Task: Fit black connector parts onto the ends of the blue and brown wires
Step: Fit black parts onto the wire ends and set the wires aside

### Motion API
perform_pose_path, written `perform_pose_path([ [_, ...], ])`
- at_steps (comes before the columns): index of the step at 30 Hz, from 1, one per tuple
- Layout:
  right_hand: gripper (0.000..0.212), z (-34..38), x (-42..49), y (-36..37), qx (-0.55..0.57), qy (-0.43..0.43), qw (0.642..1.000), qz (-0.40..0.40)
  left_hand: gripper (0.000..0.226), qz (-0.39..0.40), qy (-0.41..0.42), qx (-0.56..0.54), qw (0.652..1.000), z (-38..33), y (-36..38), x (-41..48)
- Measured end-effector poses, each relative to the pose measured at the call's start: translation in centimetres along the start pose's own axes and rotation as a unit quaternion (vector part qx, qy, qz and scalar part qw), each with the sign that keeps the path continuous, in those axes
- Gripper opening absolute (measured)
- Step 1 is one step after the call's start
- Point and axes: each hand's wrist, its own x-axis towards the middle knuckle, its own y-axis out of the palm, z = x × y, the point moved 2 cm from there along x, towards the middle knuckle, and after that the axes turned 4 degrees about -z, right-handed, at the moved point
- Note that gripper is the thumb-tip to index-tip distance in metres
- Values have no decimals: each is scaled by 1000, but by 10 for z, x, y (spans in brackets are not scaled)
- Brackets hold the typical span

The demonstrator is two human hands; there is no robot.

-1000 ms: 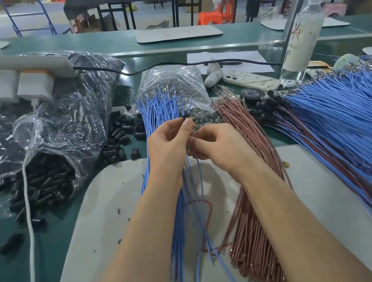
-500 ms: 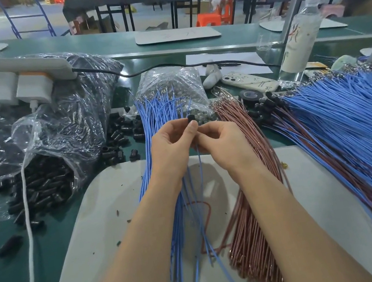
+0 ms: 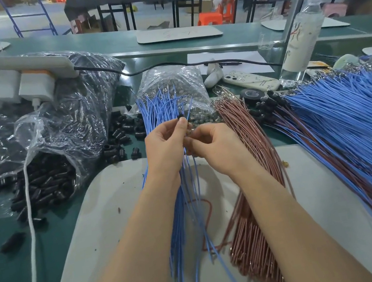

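Your left hand (image 3: 166, 146) pinched a black connector part (image 3: 180, 118) between thumb and forefinger, raised over the far edge of the white board (image 3: 109, 212). Your right hand (image 3: 215, 148) was pressed up against it. Its fingers (image 3: 200, 136) were curled in around the loose blue wires (image 3: 193, 188) that hung down between your wrists. The fingertips were hidden behind your left thumb, so I cannot tell which wire they clamped. One thin blue end stuck up just beside the part.

The blue wire bundle (image 3: 158, 106) lay lengthwise on the board under your left forearm, with its far tips fanned against a clear bag (image 3: 171, 80) of small metal pieces. The brown wire bundle (image 3: 246, 131) lay beside it on the right, running under your right forearm.

At the right edge of the table (image 3: 5, 264) a large pile of mixed wires (image 3: 346, 121), blue and brown, spread out. Black parts were already on the ends that pointed toward the roll of tape (image 3: 251, 93).

To your left, a crumpled plastic bag (image 3: 61, 120) spilled more black parts onto the table. Loose black parts (image 3: 121, 136) were scattered between that bag and the blue bundle. A power strip (image 3: 24, 66) rested on top of the bag, and a white cable (image 3: 29, 212) trailed down past it. A phone (image 3: 250, 80) and a tall bottle (image 3: 301, 34) stood farther back on the right.
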Motion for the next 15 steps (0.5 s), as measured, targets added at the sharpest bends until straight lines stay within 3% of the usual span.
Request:
perform_pose_path([
  [3,22,-1,3,-24,-180,-13,979,-98,11,-26,-10,-12,1000,-7,-9,6],
  [5,30,-6,5,-47,-335,48,925,-170,13,-42,-24,-30,998,-11,-16,8],
  [7,40,-15,6,-57,-419,136,885,-152,15,-44,-44,-57,996,-13,-18,7],
  [10,41,-22,10,-54,-419,163,883,-133,11,-37,-70,-76,994,-14,-14,3],
  [15,24,-26,13,-60,-356,147,905,-179,11,-5,-67,-69,995,-14,-10,2],
])
